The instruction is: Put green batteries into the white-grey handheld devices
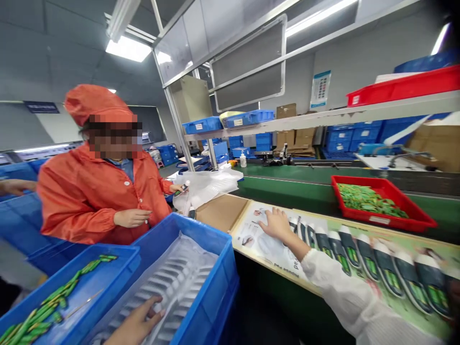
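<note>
Left hand (138,322) half curled at a plastic tray (179,273) in a blue bin (212,299), grip unclear, right hand (276,224) spread wide, holding nothing, over a printed mat (251,239)

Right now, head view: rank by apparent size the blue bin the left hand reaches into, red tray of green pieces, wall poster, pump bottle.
1. Blue bin (nearest the camera, so looks larger)
2. Red tray
3. Wall poster
4. Pump bottle

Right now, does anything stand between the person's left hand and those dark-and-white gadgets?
Yes: the right wall of the blue bin stands between the left hand, at the pale tray, and the gadgets.
</note>
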Demonstrator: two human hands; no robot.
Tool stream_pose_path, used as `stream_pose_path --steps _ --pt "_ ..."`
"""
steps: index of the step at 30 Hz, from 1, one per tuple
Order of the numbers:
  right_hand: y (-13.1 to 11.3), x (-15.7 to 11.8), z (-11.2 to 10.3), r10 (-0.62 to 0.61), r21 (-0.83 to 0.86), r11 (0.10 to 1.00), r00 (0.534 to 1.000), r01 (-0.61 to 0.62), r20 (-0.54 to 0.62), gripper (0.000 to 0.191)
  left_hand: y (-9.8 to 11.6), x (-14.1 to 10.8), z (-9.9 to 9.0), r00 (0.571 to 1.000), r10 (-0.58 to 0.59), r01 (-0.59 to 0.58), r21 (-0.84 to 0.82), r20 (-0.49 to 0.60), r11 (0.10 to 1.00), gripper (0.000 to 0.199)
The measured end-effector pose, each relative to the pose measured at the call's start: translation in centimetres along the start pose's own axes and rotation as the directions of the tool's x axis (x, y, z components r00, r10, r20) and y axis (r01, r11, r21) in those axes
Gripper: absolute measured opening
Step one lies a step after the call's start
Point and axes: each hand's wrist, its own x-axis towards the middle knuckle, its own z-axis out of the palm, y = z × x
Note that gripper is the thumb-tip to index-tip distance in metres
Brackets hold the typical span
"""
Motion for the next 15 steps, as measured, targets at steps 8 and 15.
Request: stream_pose_path --steps 8,15 --pt "-19.8 8.8 1.3 -0.503 0.377 0.839 0.824 0.393 0.262 0.032 0.1 -0.1 -0.1 0.997 -0.014 0.017 -0.040 0.076 0.999 0.069" --pt "-33.4 11.1 4.7 -0.484 0.350 0.862 0.799 0.366 0.356 0.041 0.1 0.0 -0.3 0.992 -0.054 0.057 -0.024 0.112 0.998 0.065"
